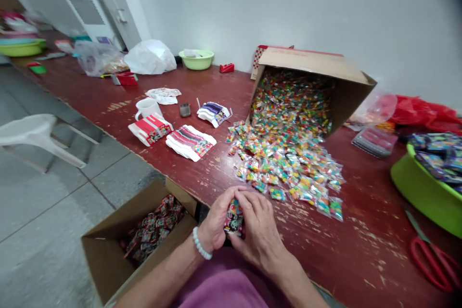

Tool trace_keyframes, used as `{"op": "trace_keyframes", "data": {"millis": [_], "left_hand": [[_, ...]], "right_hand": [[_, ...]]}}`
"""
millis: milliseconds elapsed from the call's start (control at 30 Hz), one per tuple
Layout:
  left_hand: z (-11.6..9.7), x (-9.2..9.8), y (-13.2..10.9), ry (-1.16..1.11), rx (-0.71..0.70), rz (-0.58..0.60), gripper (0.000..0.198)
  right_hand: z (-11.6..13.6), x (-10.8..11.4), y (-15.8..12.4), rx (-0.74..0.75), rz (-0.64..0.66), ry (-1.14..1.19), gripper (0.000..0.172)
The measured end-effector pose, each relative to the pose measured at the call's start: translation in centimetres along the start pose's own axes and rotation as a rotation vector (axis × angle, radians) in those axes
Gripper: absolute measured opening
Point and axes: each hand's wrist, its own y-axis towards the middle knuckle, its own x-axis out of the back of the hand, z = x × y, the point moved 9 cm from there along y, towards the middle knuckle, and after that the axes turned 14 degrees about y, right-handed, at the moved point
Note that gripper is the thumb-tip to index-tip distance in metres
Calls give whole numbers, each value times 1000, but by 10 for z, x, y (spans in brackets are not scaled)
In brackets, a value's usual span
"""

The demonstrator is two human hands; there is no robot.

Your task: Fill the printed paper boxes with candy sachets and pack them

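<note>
A small, dark, colourfully printed candy box (pixel 234 217) is held upright between my two hands, over the near edge of the table. My left hand (pixel 218 219), with a beaded bracelet at the wrist, closes on its left side. Curled round the right side and top is my right hand (pixel 258 224). The fingers partly hide the box. Just beyond my hands, small clear packets of coloured candies (pixel 288 163) spread out of a tipped cardboard box (pixel 352 106). Flat printed cartons (pixel 190 142) lie in a fanned stack to the left.
An open cardboard box (pixel 104 255) with many dark printed packs (pixel 159 226) stands below the table edge at left. At right are red-handled scissors (pixel 429 260) and a green basin (pixel 422 187) of dark packs. A white mug (pixel 147 107) and a white stool (pixel 32 130) are further left.
</note>
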Motion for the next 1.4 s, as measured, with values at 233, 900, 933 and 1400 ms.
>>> {"op": "trace_keyframes", "data": {"millis": [233,900,933,1400], "left_hand": [[-7,71,-22,262,27,-130,49],[-141,145,98,2057,-251,-807,36],[-141,147,99,2055,-239,-801,36],[-156,150,96,1615,-281,-740,28]], "right_hand": [[1,-37,11,29,133,282,102],[-89,-32,-22,-67,-105,145,32],[-90,-32,-23,-60,-108,142,31],[-102,-33,-28,-65,-154,246,29]]}}
